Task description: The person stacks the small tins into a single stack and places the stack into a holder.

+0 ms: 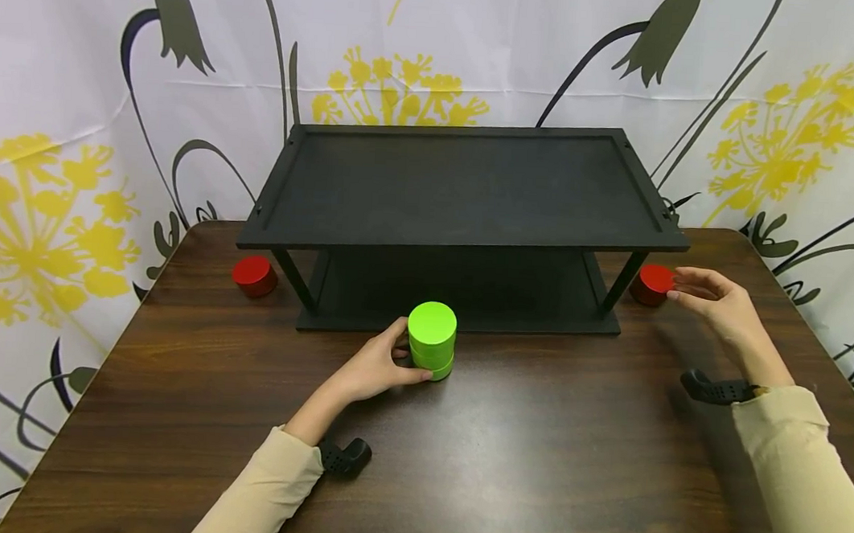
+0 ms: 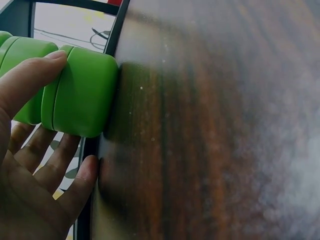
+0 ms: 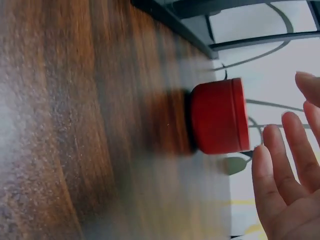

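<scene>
Two round green tins, one on top of the other, form a stack (image 1: 432, 343) on the table in front of the black rack. My left hand (image 1: 374, 368) holds this stack from the left side. In the left wrist view the thumb (image 2: 35, 75) lies across the green tins (image 2: 85, 92), with the other fingers spread behind them. At the rack's right end stands a red round tin (image 1: 652, 285). My right hand (image 1: 718, 310) is just to the right of it; in the right wrist view a gap shows between the extended fingers (image 3: 272, 150) and the red tin's lid (image 3: 240, 115).
A black two-level rack (image 1: 460, 188) stands at the back of the table. Left of it sits another red tin (image 1: 254, 276). Brown wooden table (image 1: 532, 465) stretches in front, and a flower-patterned curtain (image 1: 540, 47) hangs behind.
</scene>
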### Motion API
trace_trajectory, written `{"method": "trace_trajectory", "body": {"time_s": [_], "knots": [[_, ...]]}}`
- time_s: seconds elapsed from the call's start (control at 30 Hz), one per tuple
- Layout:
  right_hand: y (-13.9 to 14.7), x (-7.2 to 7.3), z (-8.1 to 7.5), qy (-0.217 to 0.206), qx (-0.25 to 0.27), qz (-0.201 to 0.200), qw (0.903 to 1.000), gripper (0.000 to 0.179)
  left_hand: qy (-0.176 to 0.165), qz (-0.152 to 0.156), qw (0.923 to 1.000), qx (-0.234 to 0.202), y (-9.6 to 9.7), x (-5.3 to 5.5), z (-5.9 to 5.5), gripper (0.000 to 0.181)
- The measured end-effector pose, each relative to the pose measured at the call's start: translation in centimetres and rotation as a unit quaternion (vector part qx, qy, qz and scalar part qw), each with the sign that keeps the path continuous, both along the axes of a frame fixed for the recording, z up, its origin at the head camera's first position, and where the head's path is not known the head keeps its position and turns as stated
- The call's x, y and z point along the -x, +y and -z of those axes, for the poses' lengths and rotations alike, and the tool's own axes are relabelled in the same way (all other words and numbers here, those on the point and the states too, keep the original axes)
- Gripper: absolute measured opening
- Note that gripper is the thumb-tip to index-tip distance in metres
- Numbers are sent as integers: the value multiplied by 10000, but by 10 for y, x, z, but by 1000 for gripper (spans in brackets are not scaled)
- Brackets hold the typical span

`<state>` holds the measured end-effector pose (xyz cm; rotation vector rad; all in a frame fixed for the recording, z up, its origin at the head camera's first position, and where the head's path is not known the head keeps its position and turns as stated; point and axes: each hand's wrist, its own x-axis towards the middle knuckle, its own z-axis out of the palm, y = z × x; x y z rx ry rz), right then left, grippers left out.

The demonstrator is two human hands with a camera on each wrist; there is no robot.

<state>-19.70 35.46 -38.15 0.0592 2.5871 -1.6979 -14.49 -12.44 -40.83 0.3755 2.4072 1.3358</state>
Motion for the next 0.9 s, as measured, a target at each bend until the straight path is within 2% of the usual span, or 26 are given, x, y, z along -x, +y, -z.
{"method": "trace_trajectory", "body": {"time_s": [0.17, 0.33, 0.47, 0.63, 0.8, 0.9], "knots": [[1, 7, 5, 62, -45, 263, 9996, 30, 65, 24, 10000, 10, 0, 0, 0, 68], [2, 12, 10, -55, 44, 394, 9992, 30, 115, 43, 9999, 7, 0, 0, 0, 68], [0, 14, 15, -120, -145, 481, 9987, 32, 134, 53, 9999, -10, -1, 0, 0, 69], [-3, 17, 20, -140, -137, 584, 9981, 35, 91, 50, 9999, 6, -1, 0, 0, 68], [-8, 21, 23, -244, -281, 661, 9971, 53, 68, 47, 10000, 16, -1, 0, 1, 67], [-11, 23, 23, -354, -606, 698, 9951, 70, 67, 44, 10000, 18, -1, 0, 0, 67]]}}
